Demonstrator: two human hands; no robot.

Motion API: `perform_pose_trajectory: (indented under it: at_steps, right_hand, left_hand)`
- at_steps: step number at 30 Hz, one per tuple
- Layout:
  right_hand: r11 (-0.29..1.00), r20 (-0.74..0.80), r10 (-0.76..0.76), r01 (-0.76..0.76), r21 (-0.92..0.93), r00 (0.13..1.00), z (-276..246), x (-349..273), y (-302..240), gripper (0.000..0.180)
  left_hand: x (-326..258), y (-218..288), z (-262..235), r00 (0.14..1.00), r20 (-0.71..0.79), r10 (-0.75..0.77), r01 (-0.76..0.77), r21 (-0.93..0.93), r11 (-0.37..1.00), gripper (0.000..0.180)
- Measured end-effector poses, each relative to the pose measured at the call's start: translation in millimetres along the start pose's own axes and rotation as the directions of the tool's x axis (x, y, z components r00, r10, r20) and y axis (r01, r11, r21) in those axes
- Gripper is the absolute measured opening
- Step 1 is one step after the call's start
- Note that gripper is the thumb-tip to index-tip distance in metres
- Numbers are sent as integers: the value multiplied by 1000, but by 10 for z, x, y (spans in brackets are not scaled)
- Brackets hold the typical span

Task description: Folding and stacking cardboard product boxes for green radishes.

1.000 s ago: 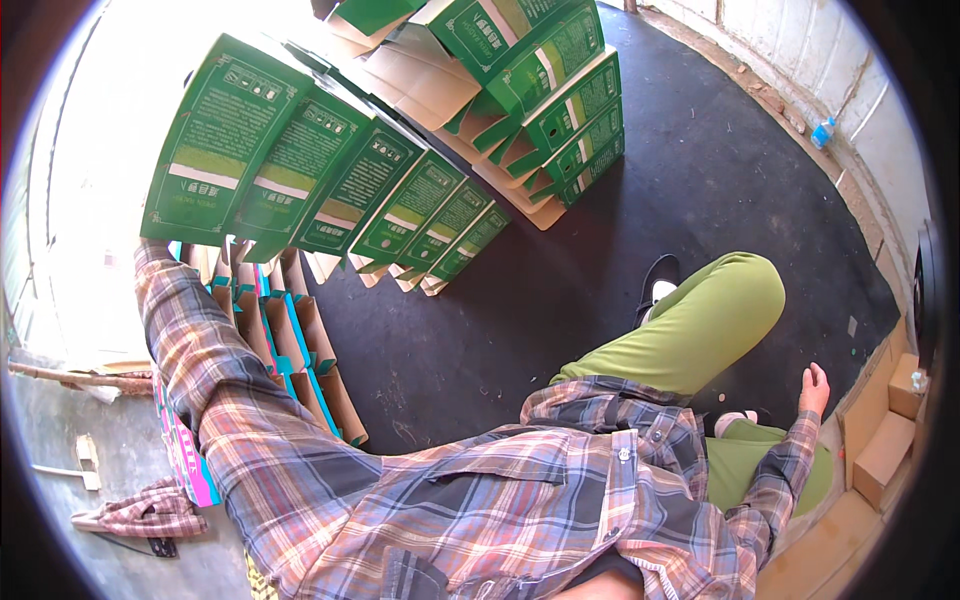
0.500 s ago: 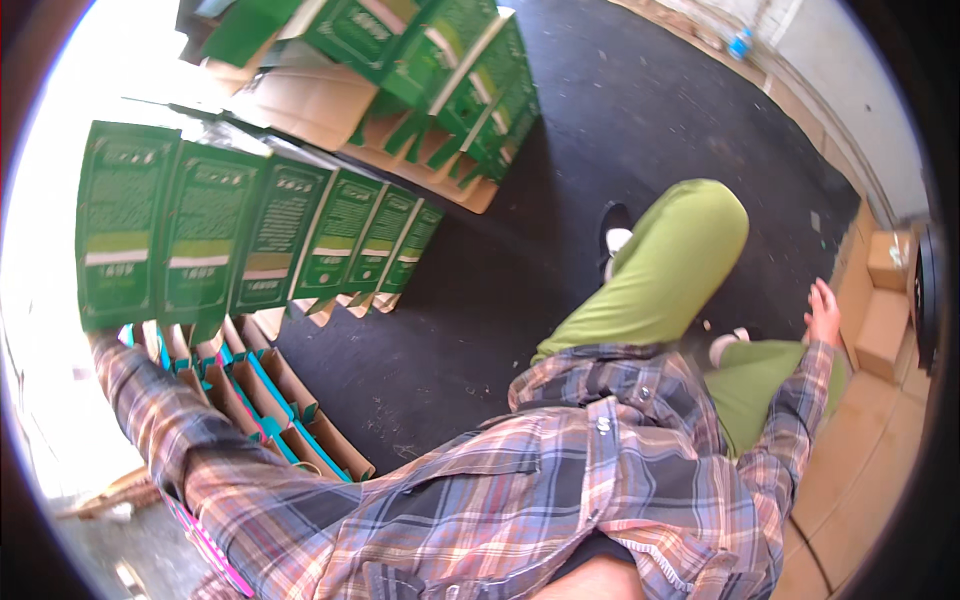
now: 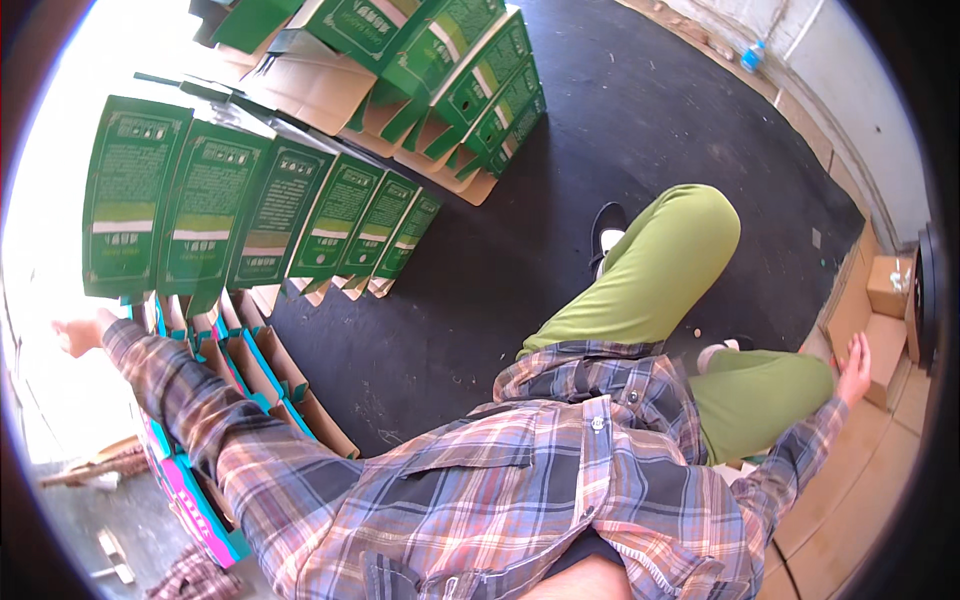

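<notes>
Covering the scene, a black floor mat (image 3: 600, 130) carries a row of green cartons (image 3: 250, 215). The left hand (image 3: 78, 335) reaches beside the outermost carton, grip indeterminate. The right hand (image 3: 855, 365) rests open against flattened cardboard (image 3: 885, 345).

Green flattened cartons (image 3: 250, 210) stand in a fanned row at left — more green cartons (image 3: 455, 75) stacked behind, brown flaps showing.
</notes>
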State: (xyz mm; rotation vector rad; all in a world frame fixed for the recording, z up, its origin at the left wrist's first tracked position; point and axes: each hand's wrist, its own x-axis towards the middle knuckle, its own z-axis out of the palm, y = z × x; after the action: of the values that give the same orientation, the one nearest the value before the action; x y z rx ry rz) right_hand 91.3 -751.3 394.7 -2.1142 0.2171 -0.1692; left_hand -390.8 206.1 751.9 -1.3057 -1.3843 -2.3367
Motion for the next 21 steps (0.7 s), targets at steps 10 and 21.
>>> perform_pose_trajectory:
  at_steps: [10, 21]
  right_hand:
    - [973, -295, 207, -229, -40, 933, -493, -796, 863, 38]
    - [448, -287, 890, -798, 403, 355, -288, -3507, 2082, 26]
  left_hand:
    - [-2871, 1423, -344, 682, 613, 400, 32, -571, 820, 16]
    - [-5901, 2813, -1431, -225, 338, 914, 593, -697, 404, 17]
